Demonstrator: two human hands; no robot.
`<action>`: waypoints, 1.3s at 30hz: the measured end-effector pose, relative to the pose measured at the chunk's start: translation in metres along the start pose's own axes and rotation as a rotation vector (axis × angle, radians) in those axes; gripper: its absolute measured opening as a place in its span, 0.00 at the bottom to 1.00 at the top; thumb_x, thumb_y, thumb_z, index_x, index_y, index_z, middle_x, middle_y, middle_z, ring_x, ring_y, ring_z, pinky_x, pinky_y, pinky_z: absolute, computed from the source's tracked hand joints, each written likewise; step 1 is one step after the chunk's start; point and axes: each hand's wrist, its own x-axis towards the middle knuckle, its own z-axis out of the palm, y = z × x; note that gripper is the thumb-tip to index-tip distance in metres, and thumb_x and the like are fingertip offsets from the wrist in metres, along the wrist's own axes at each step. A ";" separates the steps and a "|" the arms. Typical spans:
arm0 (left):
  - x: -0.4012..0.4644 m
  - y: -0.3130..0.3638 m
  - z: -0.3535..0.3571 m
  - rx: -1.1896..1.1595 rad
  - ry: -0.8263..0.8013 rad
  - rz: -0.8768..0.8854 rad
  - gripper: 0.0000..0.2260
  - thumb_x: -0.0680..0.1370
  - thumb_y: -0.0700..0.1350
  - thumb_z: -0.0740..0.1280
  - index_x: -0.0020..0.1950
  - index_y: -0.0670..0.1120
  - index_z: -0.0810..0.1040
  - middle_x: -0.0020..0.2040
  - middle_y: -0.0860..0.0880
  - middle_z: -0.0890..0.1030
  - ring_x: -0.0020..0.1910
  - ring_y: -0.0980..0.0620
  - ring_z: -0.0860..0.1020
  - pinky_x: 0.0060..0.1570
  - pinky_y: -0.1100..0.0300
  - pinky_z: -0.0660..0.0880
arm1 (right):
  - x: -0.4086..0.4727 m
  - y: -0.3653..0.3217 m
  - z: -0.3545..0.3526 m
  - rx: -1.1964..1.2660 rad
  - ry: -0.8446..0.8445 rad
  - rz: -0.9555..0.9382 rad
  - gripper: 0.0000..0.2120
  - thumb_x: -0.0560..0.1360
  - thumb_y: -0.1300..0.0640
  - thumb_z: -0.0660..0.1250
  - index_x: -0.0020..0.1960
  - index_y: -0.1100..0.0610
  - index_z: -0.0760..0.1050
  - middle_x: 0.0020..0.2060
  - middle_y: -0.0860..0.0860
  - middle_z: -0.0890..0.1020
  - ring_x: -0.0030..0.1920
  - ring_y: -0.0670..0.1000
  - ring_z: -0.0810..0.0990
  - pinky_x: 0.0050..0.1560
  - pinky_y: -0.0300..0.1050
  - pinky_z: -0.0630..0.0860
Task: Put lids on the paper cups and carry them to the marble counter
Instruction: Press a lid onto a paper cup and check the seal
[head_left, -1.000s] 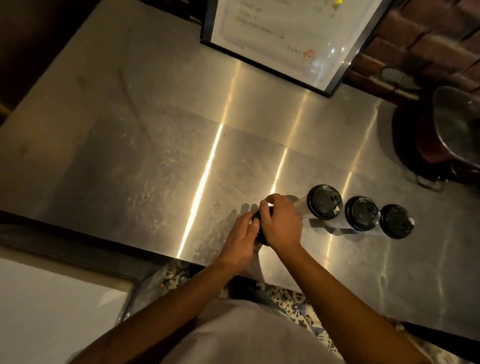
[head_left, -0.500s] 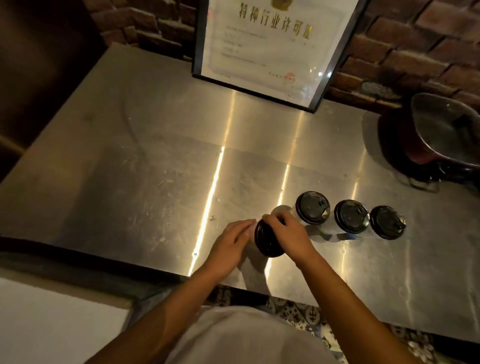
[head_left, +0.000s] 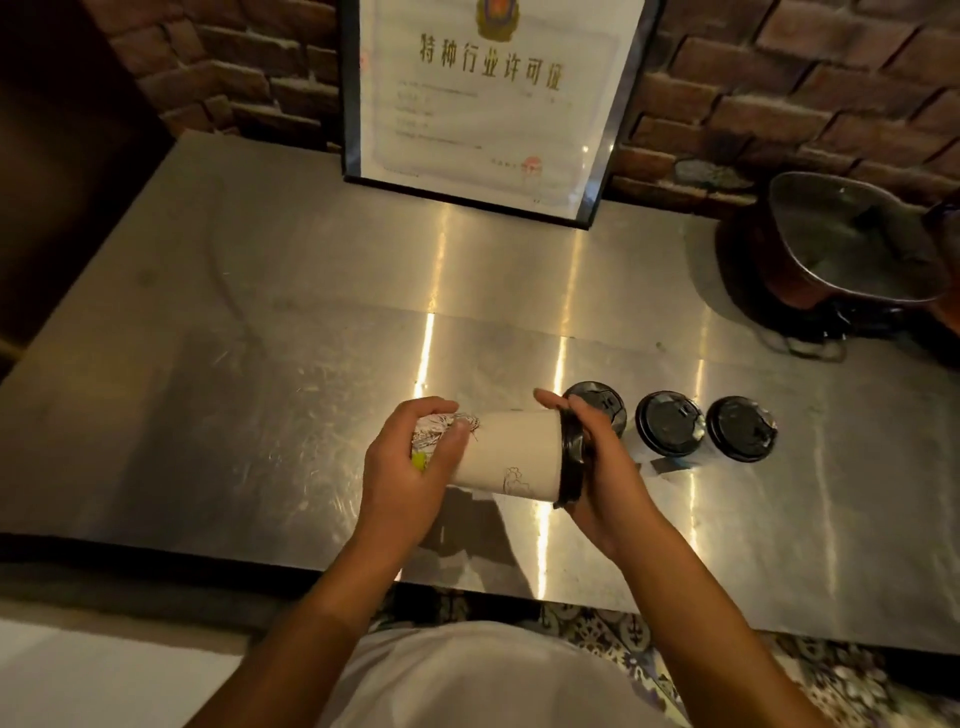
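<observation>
Nearest the person, both hands are holding one paper cup (head_left: 511, 453) on its side in the air, just above the near part of the steel table (head_left: 260, 364). The left hand (head_left: 410, 467) is wrapping its fingers around the printed base end of the cup, while the right hand (head_left: 597, 467) is cupping the mouth end, palm pressing against the black lid (head_left: 570, 457) and fingers curling over its rim. The lid is looking seated all round, though the far edge is hiding behind the palm, so that cannot be confirmed. Being tipped flat without spilling, the cup is most likely empty, so it is probably handling as a very light thing with thin, springy walls that are denting under any hard squeeze. The base ring and the lidded rim are the stiff parts, and those are the sensible places to grip; the smooth middle of the wall is the weak and slippery part. Just right of the cup and slightly farther back, three lidded cups (head_left: 670, 423) are standing upright in a row on the table, close together but not clearly touching. Farther back and to the right of the cup, a dark pot (head_left: 841, 244) is sitting by the brick wall. Directly behind the cup, a framed certificate (head_left: 483, 104) is leaning against that wall. No marble counter is showing clearly.
</observation>
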 end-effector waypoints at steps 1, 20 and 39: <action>-0.002 0.004 0.002 0.027 0.024 0.059 0.13 0.75 0.61 0.67 0.57 0.58 0.77 0.55 0.57 0.81 0.52 0.55 0.82 0.46 0.50 0.83 | -0.002 0.000 -0.002 0.012 -0.009 -0.025 0.30 0.69 0.39 0.67 0.69 0.48 0.78 0.61 0.55 0.83 0.60 0.57 0.82 0.53 0.57 0.81; 0.002 0.027 -0.016 0.133 -0.123 0.711 0.14 0.77 0.53 0.72 0.56 0.46 0.77 0.56 0.46 0.80 0.52 0.50 0.82 0.42 0.55 0.82 | -0.025 -0.009 0.013 -0.069 0.007 0.112 0.15 0.77 0.42 0.66 0.50 0.53 0.80 0.40 0.57 0.82 0.36 0.57 0.81 0.27 0.41 0.69; -0.001 0.052 -0.013 -0.056 -0.027 -0.082 0.05 0.79 0.52 0.69 0.49 0.52 0.80 0.47 0.56 0.83 0.49 0.51 0.83 0.34 0.67 0.77 | -0.039 0.013 0.027 -0.225 0.038 -0.401 0.19 0.72 0.41 0.66 0.59 0.48 0.78 0.51 0.54 0.82 0.46 0.56 0.85 0.31 0.48 0.80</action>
